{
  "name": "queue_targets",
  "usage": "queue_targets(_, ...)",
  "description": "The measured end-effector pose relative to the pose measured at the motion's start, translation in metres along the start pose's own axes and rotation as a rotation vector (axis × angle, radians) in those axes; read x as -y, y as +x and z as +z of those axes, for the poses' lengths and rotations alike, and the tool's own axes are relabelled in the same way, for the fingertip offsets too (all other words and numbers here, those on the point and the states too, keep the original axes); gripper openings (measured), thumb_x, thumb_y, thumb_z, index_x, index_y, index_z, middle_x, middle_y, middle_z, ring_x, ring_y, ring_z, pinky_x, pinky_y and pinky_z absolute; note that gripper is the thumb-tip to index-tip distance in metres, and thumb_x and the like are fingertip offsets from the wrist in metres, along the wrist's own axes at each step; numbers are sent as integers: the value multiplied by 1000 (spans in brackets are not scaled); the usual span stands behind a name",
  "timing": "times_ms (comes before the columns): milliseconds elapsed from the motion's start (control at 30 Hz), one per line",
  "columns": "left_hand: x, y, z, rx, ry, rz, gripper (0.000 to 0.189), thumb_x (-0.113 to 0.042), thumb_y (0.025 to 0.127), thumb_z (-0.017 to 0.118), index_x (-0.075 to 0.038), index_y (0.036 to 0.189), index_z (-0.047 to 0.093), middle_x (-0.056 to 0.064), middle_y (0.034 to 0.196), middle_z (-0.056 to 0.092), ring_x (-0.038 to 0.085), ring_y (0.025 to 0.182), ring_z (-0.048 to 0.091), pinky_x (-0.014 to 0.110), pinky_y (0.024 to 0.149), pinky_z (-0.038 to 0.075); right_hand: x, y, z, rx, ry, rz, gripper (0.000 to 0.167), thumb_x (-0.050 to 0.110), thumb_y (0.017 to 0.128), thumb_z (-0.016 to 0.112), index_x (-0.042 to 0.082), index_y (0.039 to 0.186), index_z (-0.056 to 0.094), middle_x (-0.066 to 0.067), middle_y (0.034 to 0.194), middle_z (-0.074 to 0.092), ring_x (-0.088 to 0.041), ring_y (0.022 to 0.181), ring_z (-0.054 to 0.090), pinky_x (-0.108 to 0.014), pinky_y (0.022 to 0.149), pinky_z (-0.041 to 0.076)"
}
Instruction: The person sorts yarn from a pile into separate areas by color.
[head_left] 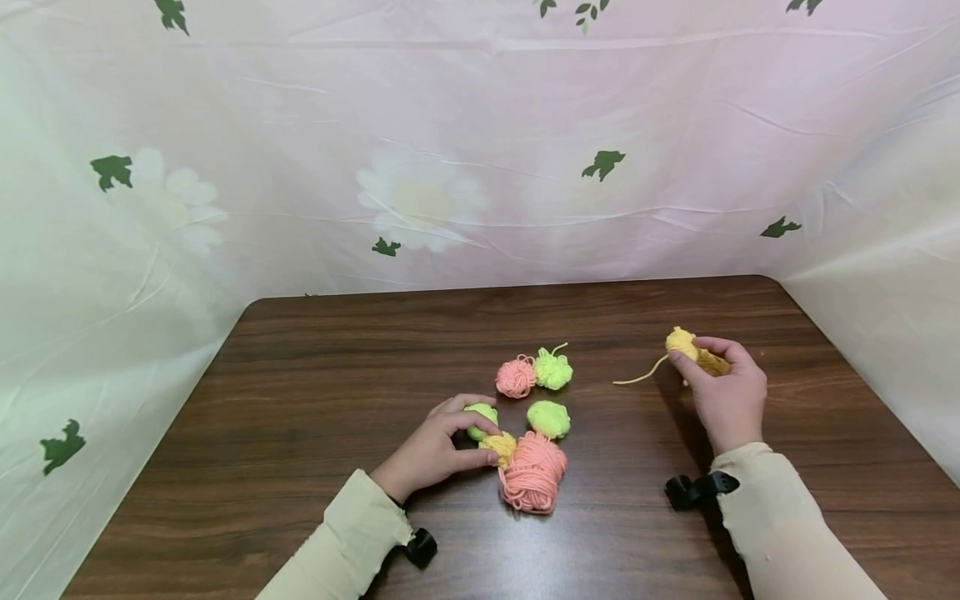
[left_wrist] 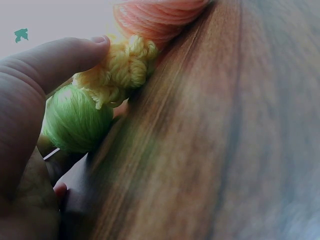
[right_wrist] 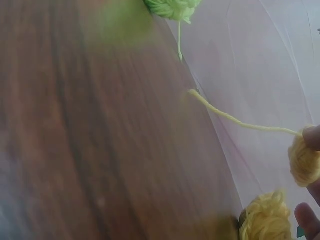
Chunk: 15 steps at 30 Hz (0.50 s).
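Note:
Near the table's middle, my left hand (head_left: 438, 448) pinches a small yellow yarn ball (head_left: 501, 450) between thumb and fingers. A green yarn ball (left_wrist: 77, 120) sits beside it, partly under those fingers. Touching the yellow one is a large pink yarn ball (head_left: 534, 473), with another green ball (head_left: 549, 419) just behind. Over at the right, my right hand (head_left: 729, 400) grips a yellow yarn ball (head_left: 681, 342) by thumb and fingertips, its loose tail trailing left. Partly hidden by that hand, a second yellow ball (right_wrist: 267, 220) lies close by.
Behind the middle group, a small pink yarn ball (head_left: 516, 377) and a green ball (head_left: 553, 370) with a loose end lie side by side. The dark wooden table (head_left: 337, 358) meets a floral cloth backdrop (head_left: 480, 167) at its back and sides.

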<state>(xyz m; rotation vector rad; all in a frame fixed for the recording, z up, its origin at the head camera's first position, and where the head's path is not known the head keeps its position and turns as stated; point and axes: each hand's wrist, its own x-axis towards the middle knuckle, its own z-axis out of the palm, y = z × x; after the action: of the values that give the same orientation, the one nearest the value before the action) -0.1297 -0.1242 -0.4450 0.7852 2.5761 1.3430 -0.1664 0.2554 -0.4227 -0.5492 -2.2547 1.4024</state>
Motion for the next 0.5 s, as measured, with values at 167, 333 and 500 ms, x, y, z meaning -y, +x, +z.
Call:
queue_targets(167,0,0,0,0,4,8,20,-32,83,83,-31,101,74,-3,143,54,28,136,42,61,111,25,0,3,-2,12,19,44,44,32,86,81,12,124,68,-4,129,59,-16,111,51,-16,82,45)
queue_targets(333,1,0,0,0,1,19,19,-32,84,83,-31,102,74,-2,142,54,28,135,43,62,111,25,1,3,-5,-1,45,36,42,28,87,80,10,123,68,-3,124,60,-15,109,53,-11,79,45)
queue_targets(500,1,0,0,-2,2,22,19,-32,84,83,-31,102,74,-2,142,54,28,135,43,62,110,26,1,3,-6,-8,80,35,39,25,87,80,10,121,68,6,115,57,-14,107,52,-9,76,45)
